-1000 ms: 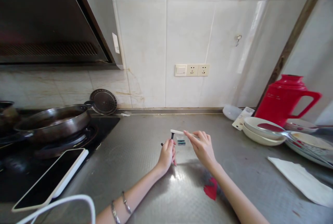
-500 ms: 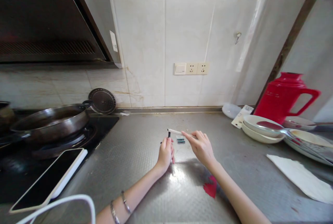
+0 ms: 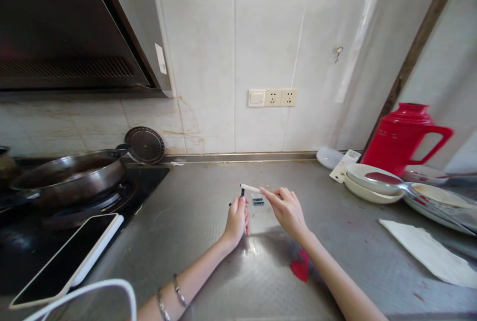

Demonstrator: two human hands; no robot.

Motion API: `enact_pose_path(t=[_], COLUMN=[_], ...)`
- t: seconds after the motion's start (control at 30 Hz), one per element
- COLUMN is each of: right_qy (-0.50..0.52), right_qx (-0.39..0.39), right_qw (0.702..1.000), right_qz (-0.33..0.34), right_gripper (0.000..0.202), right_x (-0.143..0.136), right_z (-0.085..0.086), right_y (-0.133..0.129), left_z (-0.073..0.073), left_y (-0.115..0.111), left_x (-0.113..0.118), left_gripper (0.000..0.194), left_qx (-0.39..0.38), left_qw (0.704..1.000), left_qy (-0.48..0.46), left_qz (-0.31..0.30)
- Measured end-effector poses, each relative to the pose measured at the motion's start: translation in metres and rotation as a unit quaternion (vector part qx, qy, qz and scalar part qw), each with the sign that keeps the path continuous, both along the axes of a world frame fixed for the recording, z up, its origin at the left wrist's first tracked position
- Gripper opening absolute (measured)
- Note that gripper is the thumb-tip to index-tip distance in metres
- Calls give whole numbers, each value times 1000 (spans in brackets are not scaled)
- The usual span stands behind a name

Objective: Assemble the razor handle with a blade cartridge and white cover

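Two slender things appear to meet above a grey metal desk [image 3: 194, 226]: a slim black object [image 3: 243, 193], gripped in the curled left hand [image 3: 236, 217], and a white stick [image 3: 251, 189], held by the right hand [image 3: 288, 211], index finger extended, others folded. Between both hands lies a teal-striped packet [image 3: 258, 201]; a red scrap [image 3: 299, 268] lies beside the right forearm [image 3: 331, 271].

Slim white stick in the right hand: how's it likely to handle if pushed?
The white stick is probably stiff: it juts straight from the right hand with no visible bend. Likely light, being so slim and held in the fingers. Rolling is unclear; its cross-section is too small to make out.
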State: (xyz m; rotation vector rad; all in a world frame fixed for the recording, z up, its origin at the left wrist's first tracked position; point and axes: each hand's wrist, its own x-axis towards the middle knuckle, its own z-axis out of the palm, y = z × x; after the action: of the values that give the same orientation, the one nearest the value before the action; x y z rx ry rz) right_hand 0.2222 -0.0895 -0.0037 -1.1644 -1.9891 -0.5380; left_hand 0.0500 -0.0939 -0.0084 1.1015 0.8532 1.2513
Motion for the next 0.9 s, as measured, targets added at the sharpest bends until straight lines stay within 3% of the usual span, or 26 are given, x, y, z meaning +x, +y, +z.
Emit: enact_pose_path(t=[0.4, 0.9], right_qy=[5, -7], right_qx=[-1, -3], right_qw=[1000, 1000], right_qz=[-13, 25], right_gripper=[37, 38], right_x=[-1, 2], right_z=[3, 2], right_y=[-2, -2], left_z=[-5, 3], left_y=[-1, -4], left_x=[3, 1], left_gripper=[39, 41], left_qx=[-2, -11], left_qw=[1000, 1000], left_qy=[17, -29], left_qz=[-2, 0])
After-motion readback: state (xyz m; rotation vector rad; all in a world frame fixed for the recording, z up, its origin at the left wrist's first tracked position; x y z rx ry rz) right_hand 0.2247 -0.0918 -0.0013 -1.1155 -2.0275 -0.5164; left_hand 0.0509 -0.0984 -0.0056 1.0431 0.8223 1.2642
